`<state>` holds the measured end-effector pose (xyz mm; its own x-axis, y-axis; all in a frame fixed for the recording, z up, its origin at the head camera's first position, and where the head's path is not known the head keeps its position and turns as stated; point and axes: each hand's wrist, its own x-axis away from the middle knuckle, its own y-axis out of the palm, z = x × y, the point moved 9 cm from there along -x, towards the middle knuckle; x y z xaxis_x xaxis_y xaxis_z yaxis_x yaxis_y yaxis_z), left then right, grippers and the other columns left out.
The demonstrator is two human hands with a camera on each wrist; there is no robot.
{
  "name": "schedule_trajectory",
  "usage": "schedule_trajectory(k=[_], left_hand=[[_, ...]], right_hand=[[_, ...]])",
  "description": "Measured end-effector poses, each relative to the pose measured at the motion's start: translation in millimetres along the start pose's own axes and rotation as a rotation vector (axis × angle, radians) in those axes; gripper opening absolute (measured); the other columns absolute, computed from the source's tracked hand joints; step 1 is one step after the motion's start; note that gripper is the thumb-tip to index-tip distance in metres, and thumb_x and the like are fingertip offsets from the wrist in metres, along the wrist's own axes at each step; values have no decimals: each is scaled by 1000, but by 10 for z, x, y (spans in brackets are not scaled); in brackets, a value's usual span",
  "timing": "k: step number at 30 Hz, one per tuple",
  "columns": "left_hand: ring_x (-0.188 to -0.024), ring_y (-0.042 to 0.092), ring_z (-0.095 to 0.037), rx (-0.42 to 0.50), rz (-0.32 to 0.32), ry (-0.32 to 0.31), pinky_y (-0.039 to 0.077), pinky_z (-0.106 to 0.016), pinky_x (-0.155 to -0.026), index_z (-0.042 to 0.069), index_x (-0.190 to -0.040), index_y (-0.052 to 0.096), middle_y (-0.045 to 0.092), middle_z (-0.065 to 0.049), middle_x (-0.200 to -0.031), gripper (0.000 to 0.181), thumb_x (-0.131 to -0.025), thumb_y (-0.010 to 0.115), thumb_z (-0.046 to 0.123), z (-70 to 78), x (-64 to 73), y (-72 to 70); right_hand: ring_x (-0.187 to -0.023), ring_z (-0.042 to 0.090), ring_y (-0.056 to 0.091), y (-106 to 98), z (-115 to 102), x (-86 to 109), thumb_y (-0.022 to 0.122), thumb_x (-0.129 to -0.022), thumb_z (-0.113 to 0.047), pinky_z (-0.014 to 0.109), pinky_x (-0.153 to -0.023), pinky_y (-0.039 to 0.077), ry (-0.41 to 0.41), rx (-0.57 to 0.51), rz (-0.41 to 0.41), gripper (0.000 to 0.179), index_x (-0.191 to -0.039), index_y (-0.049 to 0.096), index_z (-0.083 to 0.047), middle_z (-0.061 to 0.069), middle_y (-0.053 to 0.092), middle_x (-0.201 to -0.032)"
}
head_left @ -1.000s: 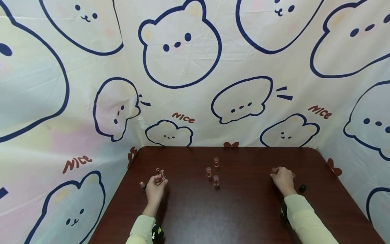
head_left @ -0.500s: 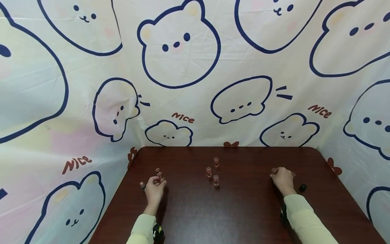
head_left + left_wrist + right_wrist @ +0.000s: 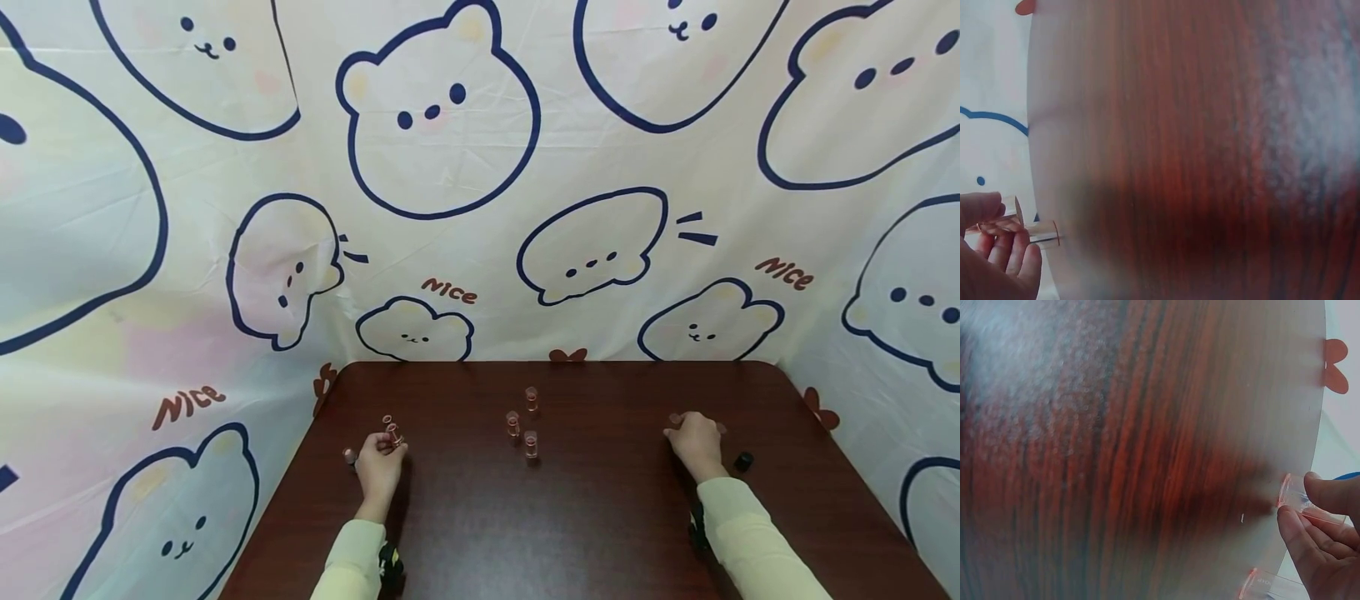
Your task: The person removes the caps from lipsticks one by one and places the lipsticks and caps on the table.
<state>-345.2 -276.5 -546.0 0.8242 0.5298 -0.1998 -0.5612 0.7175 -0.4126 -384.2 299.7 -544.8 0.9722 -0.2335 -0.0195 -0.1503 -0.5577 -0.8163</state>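
Observation:
My left hand (image 3: 380,468) pinches a small clear cup with a copper-coloured rim (image 3: 1011,211) between thumb and fingers, tilted near the table's left edge. Just behind it, a second clear cup (image 3: 1049,232) stands on the table, partly hidden by the fingers. Over at the right, thumb and fingers of my right hand (image 3: 697,446) hold a clear cup with a pinkish rim (image 3: 1293,492). Beside that hand is another clear cup (image 3: 1265,585), cut off by the frame's lower edge in the right wrist view.
Three clear cups (image 3: 532,399) (image 3: 513,424) (image 3: 531,445) form a loose cluster mid-table. A small dark cap-like object (image 3: 743,462) lies right of my right hand. Left of my left hand sits a small pink-topped object (image 3: 349,456). Patterned cloth (image 3: 442,250) surrounds the brown table (image 3: 517,533).
My left hand has shifted slightly left, and its cup has gone from near upright to leaning left, closer to the cup behind. The right hand stays in place.

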Motion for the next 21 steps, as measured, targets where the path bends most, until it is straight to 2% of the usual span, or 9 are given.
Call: schedule_trajectory(k=[4,10,14,17,21], left_hand=[[-89,67,-38,-8,-10,-5,52,-44,-73,-7,-100,61,65,-22,-91,27,-78,76,-2,-11,-6,12],[-90,66,-38,-22,-18,-14,52,-45,-74,-7,-101,61,65,-23,-94,27,-79,75,-2,-23,-11,21],[-90,66,-38,-39,-24,-12,52,-47,-74,-6,-102,62,65,-24,-94,26,-79,74,-3,-34,-10,34],[-89,65,-39,-49,-30,-9,53,-48,-73,-6,-102,62,66,-24,-93,26,-80,74,-4,-42,-9,42],[-88,64,-40,-62,-30,-4,52,-50,-72,-7,-101,62,66,-25,-92,26,-79,74,-4,-42,-20,49]], right_hand=[[-85,45,62,5,8,-4,67,-89,-8,53,-72,52,0,5,1,31,-109,64,16,34,60,-113],[-82,44,62,-2,10,-5,67,-89,-8,52,-70,52,1,3,1,32,-109,64,16,34,61,-111],[-67,35,62,7,11,-2,67,-90,-7,43,-60,50,-7,1,-6,32,-111,63,16,35,60,-112],[-56,25,59,18,15,-2,66,-90,-6,35,-52,43,-9,-3,-15,32,-114,62,15,35,59,-113],[-54,22,57,17,17,-3,66,-91,-6,32,-51,40,-6,-5,-17,33,-114,62,16,36,59,-113]])
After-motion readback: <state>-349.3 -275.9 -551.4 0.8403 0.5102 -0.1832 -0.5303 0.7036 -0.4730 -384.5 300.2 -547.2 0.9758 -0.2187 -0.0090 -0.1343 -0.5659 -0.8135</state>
